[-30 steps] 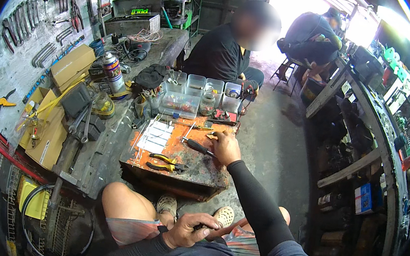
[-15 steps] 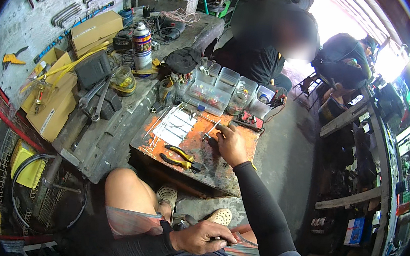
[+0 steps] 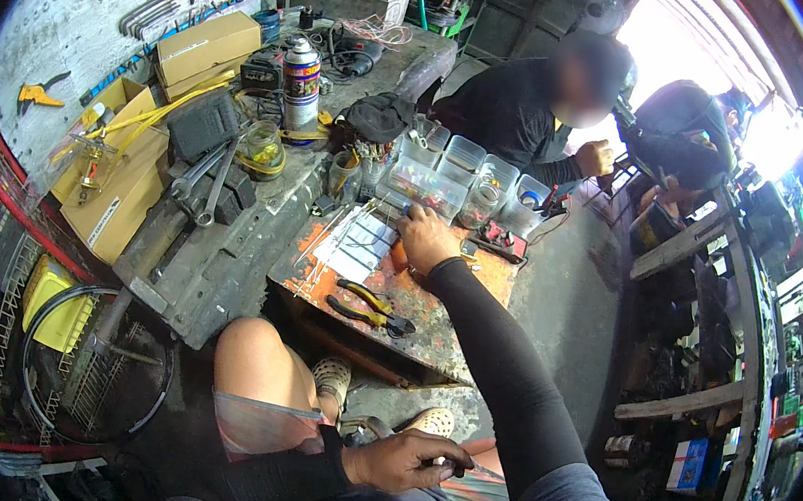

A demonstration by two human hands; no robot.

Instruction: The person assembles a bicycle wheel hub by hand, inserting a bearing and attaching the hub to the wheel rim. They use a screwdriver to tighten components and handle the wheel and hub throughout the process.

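My right hand (image 3: 427, 240) reaches over the orange worktop (image 3: 457, 325), fingers bent down beside the clear plastic boxes (image 3: 425, 186). What its fingertips touch or hold is hidden beneath it. Left of that hand lies a white sheet (image 3: 355, 248) with thin dark rods across it. Yellow-and-black pliers (image 3: 356, 312) and cutters (image 3: 397, 326) lie nearer to me. Over my lap, my left hand (image 3: 399, 461) is closed, thumb against curled fingers; anything in its grip is too dark to make out.
A dark workbench (image 3: 229, 262) on the left carries spanners (image 3: 215, 190), a spray can (image 3: 300, 93) and cardboard boxes (image 3: 118, 196). Beyond the plastic boxes sits a person in black (image 3: 505, 100), one hand raised. A red-and-black device (image 3: 497, 240) lies on the worktop's far right.
My right hand has moved away from me and slightly left, toward the plastic boxes. My left hand stays over my lap. The person opposite has raised a hand. The whole view has shifted slightly.
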